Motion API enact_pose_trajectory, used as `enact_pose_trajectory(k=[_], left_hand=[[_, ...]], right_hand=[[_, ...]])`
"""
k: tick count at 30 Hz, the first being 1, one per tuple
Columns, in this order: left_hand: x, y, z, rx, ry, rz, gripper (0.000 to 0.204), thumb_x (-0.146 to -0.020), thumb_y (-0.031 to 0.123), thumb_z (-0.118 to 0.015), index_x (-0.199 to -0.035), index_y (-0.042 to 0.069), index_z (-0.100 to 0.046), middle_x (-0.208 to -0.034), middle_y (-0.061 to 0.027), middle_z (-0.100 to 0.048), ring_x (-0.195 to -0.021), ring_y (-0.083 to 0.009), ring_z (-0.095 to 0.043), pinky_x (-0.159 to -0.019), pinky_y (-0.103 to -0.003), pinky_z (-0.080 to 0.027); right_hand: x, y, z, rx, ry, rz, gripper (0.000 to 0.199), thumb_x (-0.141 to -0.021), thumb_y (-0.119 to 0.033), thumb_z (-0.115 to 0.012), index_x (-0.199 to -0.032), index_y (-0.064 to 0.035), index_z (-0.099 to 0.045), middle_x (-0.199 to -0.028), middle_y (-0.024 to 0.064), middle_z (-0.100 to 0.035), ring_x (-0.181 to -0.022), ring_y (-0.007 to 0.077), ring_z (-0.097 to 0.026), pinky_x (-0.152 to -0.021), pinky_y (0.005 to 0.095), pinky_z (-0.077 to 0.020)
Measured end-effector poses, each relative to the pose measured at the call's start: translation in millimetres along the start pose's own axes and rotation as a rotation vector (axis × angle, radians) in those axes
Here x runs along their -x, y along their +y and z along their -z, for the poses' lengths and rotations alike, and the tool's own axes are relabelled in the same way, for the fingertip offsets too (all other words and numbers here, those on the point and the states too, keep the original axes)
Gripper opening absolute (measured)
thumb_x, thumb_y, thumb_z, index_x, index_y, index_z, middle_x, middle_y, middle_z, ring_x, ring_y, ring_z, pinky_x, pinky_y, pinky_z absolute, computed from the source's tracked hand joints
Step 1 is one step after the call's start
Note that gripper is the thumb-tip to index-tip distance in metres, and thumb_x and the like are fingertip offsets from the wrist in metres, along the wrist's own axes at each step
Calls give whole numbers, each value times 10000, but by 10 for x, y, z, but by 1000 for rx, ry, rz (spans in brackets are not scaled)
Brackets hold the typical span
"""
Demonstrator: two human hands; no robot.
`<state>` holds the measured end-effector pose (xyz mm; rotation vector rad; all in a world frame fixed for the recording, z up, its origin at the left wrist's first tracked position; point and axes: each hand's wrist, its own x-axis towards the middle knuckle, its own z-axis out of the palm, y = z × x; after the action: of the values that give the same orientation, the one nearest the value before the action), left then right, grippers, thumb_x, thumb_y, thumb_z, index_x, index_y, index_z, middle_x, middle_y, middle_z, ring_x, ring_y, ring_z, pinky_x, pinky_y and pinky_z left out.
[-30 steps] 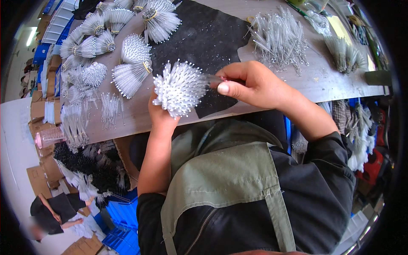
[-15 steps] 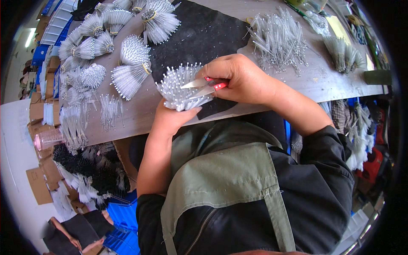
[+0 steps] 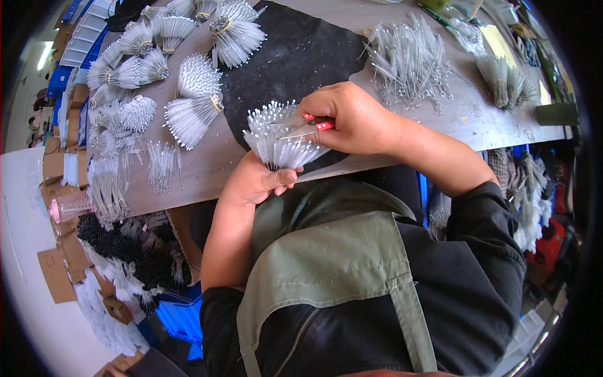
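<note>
My left hand (image 3: 259, 182) wraps around the lower end of a bundle of small white tube brushes (image 3: 282, 138), whose white-tipped heads fan out upward. In my right hand (image 3: 355, 119) is a pair of snips (image 3: 321, 124) with red, white-dotted handles and two pointed metal blades. The blades are parted and lie over the brush heads; whether they touch any single brush cannot be made out. Beneath, a black mat (image 3: 289, 56) covers part of the table. To the left sits another tied bundle of white brushes (image 3: 195, 116).
Several tied brush bundles (image 3: 154, 34) crowd the table's far left. A heap of loose wire-handled brushes (image 3: 411, 63) lies far right, with more bundles (image 3: 505, 81) beyond. A pink clear bottle (image 3: 72, 206) is at the left edge. Dark brushes (image 3: 138, 251) fill a box below the table.
My left hand has turned and shifted slightly right with the bundle, bringing the thumb across its lower end. The snips stay over the brush heads. Another person's arms at lower left have mostly gone from view.
</note>
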<state>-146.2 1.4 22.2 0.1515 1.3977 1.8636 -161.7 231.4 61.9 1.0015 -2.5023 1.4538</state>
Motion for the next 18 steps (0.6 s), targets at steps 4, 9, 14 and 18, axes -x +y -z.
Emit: enact_pose_trajectory(k=[4, 9, 14, 18], left_hand=[[15, 0, -12, 30, -3, 19, 654, -623, 279, -853, -1108, -16, -528, -805, -85, -599, -550, -92, -542, -402, -171, -403], [24, -12, 35, 72, -7, 35, 640, -620, 258, -855, -1091, -24, -527, -793, -89, -601, -546, -92, -541, -398, -174, -402], [-1, -26, 77, 57, -37, 20, 586, -642, 148, -837, -1117, -4, -528, -856, -90, -619, -667, -124, -592, -522, -212, -483], [10, -122, 39, -33, 158, -245, 603, -668, 4, -786, -1202, 7, -505, -1149, -70, -577, -1054, -196, -555, -928, -335, -444]], right_hand=[[34, -16, 0, -32, 10, -20, 190, -704, -123, -702, -835, -16, -614, -743, 174, -588, -709, 356, -583, -615, 395, -449], [41, -80, 78, -157, -63, -54, 175, -727, -102, -685, -863, -14, -620, -739, 183, -582, -690, 353, -578, -605, 385, -448], [72, -73, 71, -169, -114, -72, 165, -742, -75, -659, -885, -6, -613, -760, 189, -587, -699, 362, -574, -618, 371, -458], [129, -126, 28, -245, 231, -74, 101, -796, -71, -629, -870, -6, -604, -707, 81, -585, -643, 172, -556, -598, 288, -442]])
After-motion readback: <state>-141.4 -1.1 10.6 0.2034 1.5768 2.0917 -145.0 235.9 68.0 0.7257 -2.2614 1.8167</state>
